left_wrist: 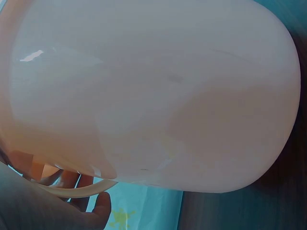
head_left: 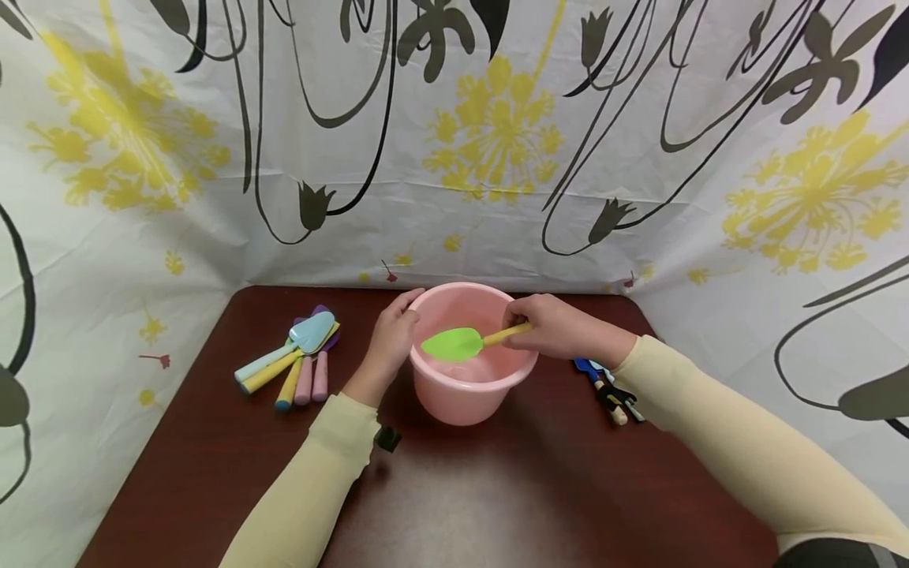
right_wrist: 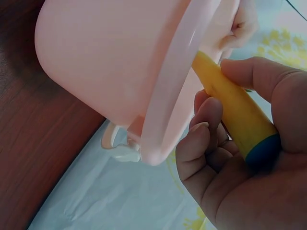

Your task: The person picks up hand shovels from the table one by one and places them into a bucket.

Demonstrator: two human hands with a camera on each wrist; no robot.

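Observation:
A pink plastic bucket (head_left: 461, 404) stands upright on the dark red-brown table. My left hand (head_left: 392, 339) holds its left rim; in the left wrist view the fingers of that hand (left_wrist: 48, 203) curl about the rim and pale handle, partly hidden by the bucket wall. My right hand (head_left: 545, 325) grips a small trowel (head_left: 454, 345) with a green leaf-shaped blade and a yellow handle. The blade lies over the bucket's mouth, pointing left. Up close in the right wrist view, the fingers wrap the trowel's yellow handle (right_wrist: 237, 112), which ends in a dark blue cap.
Several trowels (head_left: 312, 333) with yellow, pink and light blue handles lie piled on the table's left. Beyond the right forearm are more small tools (head_left: 604, 394), partly covered by the sleeve. Flower-patterned cloth (head_left: 454, 158) hangs behind and at both sides.

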